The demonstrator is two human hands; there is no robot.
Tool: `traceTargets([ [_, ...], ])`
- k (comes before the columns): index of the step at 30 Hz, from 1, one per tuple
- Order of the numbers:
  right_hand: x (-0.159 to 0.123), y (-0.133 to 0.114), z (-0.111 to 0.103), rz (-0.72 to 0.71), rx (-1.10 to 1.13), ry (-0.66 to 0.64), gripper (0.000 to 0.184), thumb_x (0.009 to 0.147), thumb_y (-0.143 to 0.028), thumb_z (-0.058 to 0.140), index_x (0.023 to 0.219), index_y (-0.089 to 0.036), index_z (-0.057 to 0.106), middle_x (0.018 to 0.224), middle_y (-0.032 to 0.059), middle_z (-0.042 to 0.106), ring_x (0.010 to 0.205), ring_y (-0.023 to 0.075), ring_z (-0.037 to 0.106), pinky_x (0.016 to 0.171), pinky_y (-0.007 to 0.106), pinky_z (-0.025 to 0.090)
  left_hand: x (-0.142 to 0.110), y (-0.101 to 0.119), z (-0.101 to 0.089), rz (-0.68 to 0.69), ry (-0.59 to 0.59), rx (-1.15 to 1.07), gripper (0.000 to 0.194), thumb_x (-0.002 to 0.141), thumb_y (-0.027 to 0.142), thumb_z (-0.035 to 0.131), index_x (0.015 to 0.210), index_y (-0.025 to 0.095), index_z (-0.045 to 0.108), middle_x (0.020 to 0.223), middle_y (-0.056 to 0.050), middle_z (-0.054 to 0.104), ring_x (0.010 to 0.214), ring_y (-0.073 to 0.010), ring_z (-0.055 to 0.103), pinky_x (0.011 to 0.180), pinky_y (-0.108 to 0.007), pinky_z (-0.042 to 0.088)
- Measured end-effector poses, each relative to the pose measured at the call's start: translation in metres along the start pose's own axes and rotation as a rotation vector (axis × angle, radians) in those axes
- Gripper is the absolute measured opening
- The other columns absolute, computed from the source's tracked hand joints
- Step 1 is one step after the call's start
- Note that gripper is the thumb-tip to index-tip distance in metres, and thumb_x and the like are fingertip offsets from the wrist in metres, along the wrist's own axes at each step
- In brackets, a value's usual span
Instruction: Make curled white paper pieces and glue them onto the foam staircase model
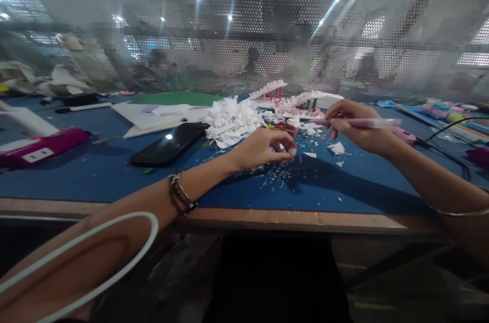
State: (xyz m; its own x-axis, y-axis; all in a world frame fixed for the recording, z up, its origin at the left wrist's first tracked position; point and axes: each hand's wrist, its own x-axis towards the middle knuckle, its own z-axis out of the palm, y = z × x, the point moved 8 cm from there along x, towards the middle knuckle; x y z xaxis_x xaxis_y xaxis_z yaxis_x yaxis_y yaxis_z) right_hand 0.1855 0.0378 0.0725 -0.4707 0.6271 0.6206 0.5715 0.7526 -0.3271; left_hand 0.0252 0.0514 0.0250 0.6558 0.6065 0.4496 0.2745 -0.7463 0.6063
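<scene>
My right hand [355, 129] is closed around a slim pink pen-like tool [376, 123], which lies nearly level in the fingers with its narrow end to the left. Low over the table, the fingers of my left hand [263, 150] are pinched together at a small whitish bit [292, 152], too small to name. Just behind that hand are red-handled scissors [287, 128], partly hidden. A heap of torn white paper scraps [231, 122] rises beyond my left wrist. Fine white shavings [280, 172] are strewn below both hands.
A black phone [171, 145] lies left of the heap, near white sheets [153, 118] and a green sheet [179, 97]. Pink-and-white pieces on small posts [301, 104] stand behind. A magenta case [57, 147] is far left; a black cable [445, 152] runs at right.
</scene>
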Motion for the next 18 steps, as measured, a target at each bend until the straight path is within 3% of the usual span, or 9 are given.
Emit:
traceTargets([
  [3,-0.004,-0.011,0.008,0.022,0.361,-0.004,0.016,0.085,-0.031,0.05,0.09,-0.018,0.057,0.081,0.0016,0.064,0.061,0.01,0.062,0.059,0.025,0.049,0.0,-0.003,-0.005,-0.009,0.082,-0.093,0.02,0.068,0.023,0.072,0.087,0.015,0.07,0.077,-0.006,0.069,0.067,-0.0132,0.062,0.068,-0.024,0.046],
  [6,-0.007,-0.025,0.02,-0.008,0.523,-0.053,0.015,0.084,-0.032,0.052,0.085,-0.019,0.059,0.077,0.0011,0.065,0.061,0.01,0.063,0.059,0.025,0.051,0.001,-0.003,-0.005,-0.007,0.083,-0.127,0.021,0.069,0.023,0.071,0.088,0.015,0.068,0.076,-0.005,0.067,0.069,-0.0128,0.061,0.068,-0.023,0.046],
  [11,-0.008,-0.027,0.027,0.036,0.482,-0.037,0.011,0.081,-0.026,0.059,0.075,-0.018,0.055,0.06,-0.003,0.06,0.051,0.0063,0.057,0.049,0.019,0.045,0.0,0.005,-0.005,0.024,0.084,-0.114,0.022,0.072,0.028,0.068,0.087,0.013,0.064,0.079,-0.003,0.063,0.065,-0.009,0.056,0.064,-0.021,0.045],
  [18,-0.007,-0.028,0.031,-0.022,0.527,-0.075,0.009,0.084,-0.022,0.056,0.082,-0.014,0.059,0.064,-0.0015,0.062,0.053,0.0072,0.06,0.05,0.019,0.047,0.001,0.008,-0.003,0.042,0.041,-0.061,0.025,0.074,0.031,0.067,0.089,0.013,0.06,0.082,-0.002,0.06,0.068,-0.0073,0.055,0.065,-0.021,0.047],
])
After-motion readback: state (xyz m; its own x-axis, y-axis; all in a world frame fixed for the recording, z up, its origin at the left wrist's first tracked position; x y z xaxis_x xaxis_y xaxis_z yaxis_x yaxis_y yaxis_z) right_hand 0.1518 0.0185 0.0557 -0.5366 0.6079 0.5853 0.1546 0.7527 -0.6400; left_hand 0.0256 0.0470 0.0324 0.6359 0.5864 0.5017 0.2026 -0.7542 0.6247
